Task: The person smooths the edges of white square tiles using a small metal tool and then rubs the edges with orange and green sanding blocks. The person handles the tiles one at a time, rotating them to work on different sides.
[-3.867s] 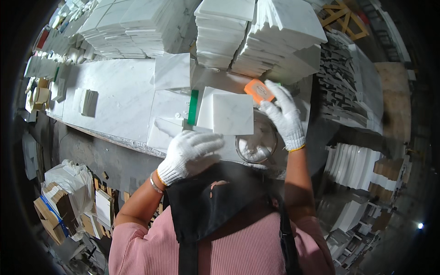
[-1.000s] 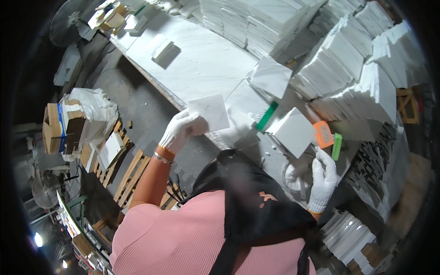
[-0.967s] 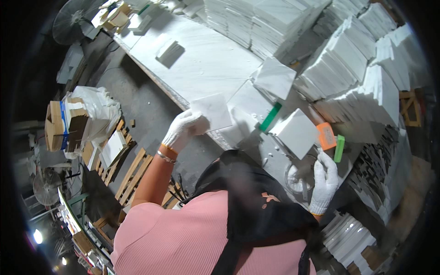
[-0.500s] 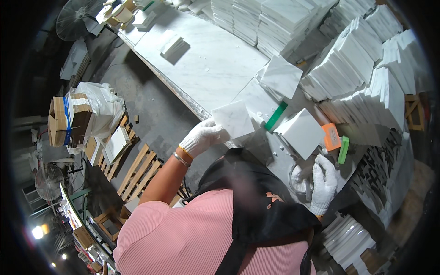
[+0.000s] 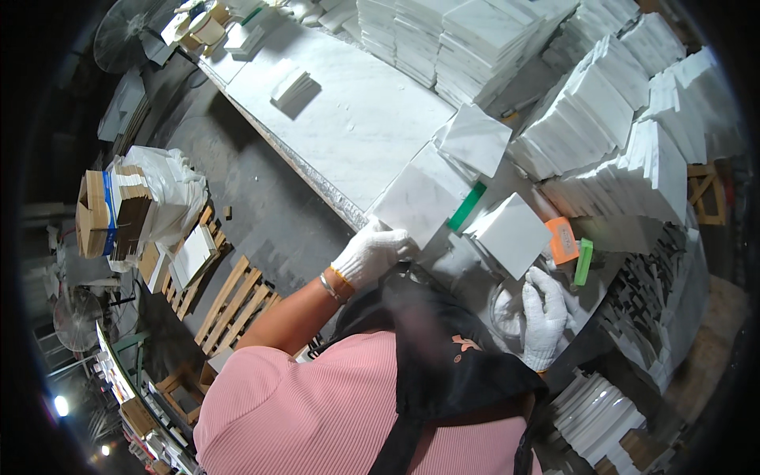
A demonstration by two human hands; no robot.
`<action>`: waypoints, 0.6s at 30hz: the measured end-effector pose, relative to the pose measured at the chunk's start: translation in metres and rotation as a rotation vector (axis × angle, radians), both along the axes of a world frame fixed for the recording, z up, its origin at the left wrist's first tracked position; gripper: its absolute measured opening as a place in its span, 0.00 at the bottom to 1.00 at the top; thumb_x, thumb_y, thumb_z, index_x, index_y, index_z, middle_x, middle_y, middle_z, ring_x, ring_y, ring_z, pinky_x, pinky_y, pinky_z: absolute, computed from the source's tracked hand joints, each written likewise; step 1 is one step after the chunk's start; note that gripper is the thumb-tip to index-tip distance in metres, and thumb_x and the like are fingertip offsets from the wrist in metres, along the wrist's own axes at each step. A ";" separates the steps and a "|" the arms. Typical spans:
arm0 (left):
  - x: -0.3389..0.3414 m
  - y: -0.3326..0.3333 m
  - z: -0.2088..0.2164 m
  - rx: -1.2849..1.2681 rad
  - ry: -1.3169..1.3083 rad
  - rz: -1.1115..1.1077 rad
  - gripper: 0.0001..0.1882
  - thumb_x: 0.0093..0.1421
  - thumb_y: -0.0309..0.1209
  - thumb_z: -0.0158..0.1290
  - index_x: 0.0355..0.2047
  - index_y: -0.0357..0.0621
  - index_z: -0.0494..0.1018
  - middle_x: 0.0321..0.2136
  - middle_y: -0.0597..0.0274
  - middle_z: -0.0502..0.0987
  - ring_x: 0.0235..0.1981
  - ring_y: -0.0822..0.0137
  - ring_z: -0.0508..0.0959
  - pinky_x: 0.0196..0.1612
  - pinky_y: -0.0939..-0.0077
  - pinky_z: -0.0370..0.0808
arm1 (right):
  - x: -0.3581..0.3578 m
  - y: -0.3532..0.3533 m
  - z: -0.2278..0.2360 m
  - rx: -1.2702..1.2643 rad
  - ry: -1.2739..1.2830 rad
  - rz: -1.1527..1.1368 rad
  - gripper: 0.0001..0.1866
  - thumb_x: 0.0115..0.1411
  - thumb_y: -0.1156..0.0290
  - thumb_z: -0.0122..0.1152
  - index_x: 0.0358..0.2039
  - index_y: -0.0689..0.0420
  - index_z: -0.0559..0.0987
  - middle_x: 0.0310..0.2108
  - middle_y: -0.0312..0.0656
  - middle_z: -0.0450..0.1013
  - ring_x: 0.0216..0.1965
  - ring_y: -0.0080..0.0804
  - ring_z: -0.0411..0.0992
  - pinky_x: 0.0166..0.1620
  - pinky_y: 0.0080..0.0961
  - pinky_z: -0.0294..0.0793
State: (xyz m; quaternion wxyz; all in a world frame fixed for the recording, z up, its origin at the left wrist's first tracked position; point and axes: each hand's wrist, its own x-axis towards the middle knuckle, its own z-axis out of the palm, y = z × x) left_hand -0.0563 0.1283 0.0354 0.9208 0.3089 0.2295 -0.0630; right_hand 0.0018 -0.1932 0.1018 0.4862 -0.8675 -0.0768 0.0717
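My left hand point(image 5: 374, 252), in a white knit glove, is closed on the near corner of a square white marble tile point(image 5: 417, 204). The tile looks nearly flat over the near end of a marble-topped table point(image 5: 332, 103); whether it touches the surface I cannot tell. My gloved right hand point(image 5: 545, 318) has its fingers stretched forward, beside a round pale item point(image 5: 507, 310) partly hidden by the hand. Just beyond that hand are a square white tile stack point(image 5: 513, 237), an orange block point(image 5: 564, 241) and a light green block point(image 5: 583, 262). A dark green bar point(image 5: 467, 205) lies beside the held tile.
More tiles point(image 5: 473, 138) overlap past the green bar. Tall tile stacks point(image 5: 483, 39) and leaning rows point(image 5: 586, 103) line the far and right sides. A small tile pile point(image 5: 291, 84) sits farther up the table. Wooden pallets point(image 5: 236, 305) and cartons point(image 5: 131, 210) occupy the floor at left.
The tile in my left hand has turned and looks flatter, with its shadow less distinct. My left hand is slightly lower and farther right. My right hand appears slightly left as the view shifts.
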 end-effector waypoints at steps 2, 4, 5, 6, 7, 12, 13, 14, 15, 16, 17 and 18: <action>-0.002 -0.010 -0.002 -0.100 0.001 0.001 0.21 0.60 0.25 0.61 0.52 0.38 0.71 0.39 0.61 0.78 0.36 0.67 0.78 0.41 0.68 0.76 | -0.001 0.013 0.005 0.038 0.033 -0.015 0.17 0.64 0.75 0.63 0.53 0.62 0.80 0.47 0.44 0.78 0.44 0.31 0.78 0.48 0.26 0.77; -0.001 -0.021 0.006 -0.115 0.017 0.029 0.24 0.59 0.27 0.64 0.54 0.41 0.71 0.41 0.61 0.78 0.37 0.67 0.78 0.41 0.68 0.76 | 0.004 0.024 0.000 0.015 -0.077 0.007 0.20 0.63 0.74 0.65 0.56 0.61 0.79 0.47 0.45 0.79 0.40 0.28 0.79 0.43 0.22 0.77; -0.001 -0.024 0.007 -0.120 0.014 0.019 0.25 0.58 0.28 0.65 0.55 0.42 0.71 0.42 0.61 0.78 0.38 0.67 0.78 0.42 0.68 0.76 | 0.006 0.033 0.006 0.054 -0.037 -0.001 0.21 0.63 0.74 0.65 0.57 0.60 0.78 0.47 0.45 0.80 0.40 0.27 0.79 0.43 0.22 0.77; -0.001 -0.026 0.008 -0.122 0.016 0.016 0.27 0.58 0.28 0.66 0.56 0.43 0.71 0.43 0.61 0.78 0.38 0.67 0.78 0.42 0.68 0.76 | 0.008 0.047 0.015 0.096 0.009 -0.002 0.22 0.63 0.74 0.66 0.58 0.59 0.78 0.48 0.45 0.80 0.40 0.27 0.79 0.43 0.22 0.77; -0.002 -0.026 0.009 -0.133 0.023 -0.025 0.28 0.57 0.28 0.65 0.58 0.42 0.70 0.46 0.60 0.78 0.43 0.65 0.78 0.47 0.67 0.75 | 0.013 0.058 0.025 0.139 0.055 -0.003 0.24 0.63 0.74 0.66 0.60 0.58 0.78 0.48 0.46 0.80 0.40 0.27 0.79 0.42 0.22 0.77; -0.008 -0.021 0.019 -0.127 -0.028 -0.178 0.32 0.57 0.28 0.66 0.61 0.38 0.68 0.51 0.58 0.78 0.51 0.62 0.78 0.55 0.65 0.74 | 0.030 0.094 0.039 0.052 0.081 0.149 0.37 0.63 0.67 0.69 0.70 0.54 0.65 0.48 0.48 0.80 0.37 0.29 0.82 0.42 0.31 0.80; -0.009 -0.022 0.022 -0.110 -0.043 -0.189 0.33 0.57 0.28 0.66 0.61 0.38 0.68 0.51 0.59 0.78 0.51 0.63 0.78 0.54 0.66 0.74 | 0.031 0.101 0.032 0.069 0.132 0.152 0.37 0.61 0.68 0.70 0.70 0.53 0.66 0.47 0.47 0.81 0.35 0.27 0.80 0.42 0.29 0.79; -0.011 -0.024 0.026 -0.145 -0.089 -0.189 0.34 0.56 0.30 0.67 0.62 0.37 0.67 0.51 0.59 0.78 0.51 0.64 0.77 0.51 0.69 0.75 | 0.032 0.106 0.029 0.075 0.166 0.196 0.36 0.61 0.70 0.69 0.69 0.54 0.68 0.48 0.47 0.80 0.35 0.26 0.78 0.42 0.27 0.78; -0.011 -0.022 0.031 -0.139 -0.073 -0.211 0.35 0.57 0.31 0.67 0.62 0.37 0.67 0.51 0.59 0.78 0.50 0.64 0.78 0.50 0.70 0.75 | 0.033 0.110 0.026 0.080 0.201 0.242 0.35 0.61 0.71 0.69 0.68 0.55 0.69 0.49 0.46 0.80 0.34 0.24 0.77 0.43 0.25 0.78; -0.012 -0.016 0.038 -0.133 -0.057 -0.232 0.35 0.57 0.31 0.67 0.63 0.37 0.67 0.50 0.59 0.78 0.50 0.65 0.78 0.49 0.71 0.76 | 0.034 0.113 0.021 0.153 0.279 0.227 0.34 0.61 0.72 0.68 0.68 0.55 0.69 0.51 0.46 0.79 0.34 0.24 0.76 0.43 0.24 0.77; -0.015 -0.011 0.041 -0.124 -0.037 -0.249 0.36 0.57 0.32 0.67 0.63 0.37 0.66 0.50 0.59 0.78 0.49 0.65 0.78 0.48 0.72 0.76 | 0.034 0.115 0.013 0.228 0.361 0.216 0.32 0.61 0.73 0.67 0.67 0.56 0.70 0.52 0.45 0.79 0.34 0.24 0.75 0.43 0.23 0.76; -0.016 -0.004 0.045 -0.145 -0.024 -0.218 0.36 0.59 0.33 0.67 0.64 0.37 0.65 0.51 0.59 0.78 0.46 0.67 0.79 0.47 0.71 0.76 | 0.033 0.117 0.008 0.298 0.450 0.206 0.31 0.62 0.74 0.66 0.66 0.56 0.71 0.54 0.45 0.78 0.34 0.24 0.74 0.44 0.23 0.76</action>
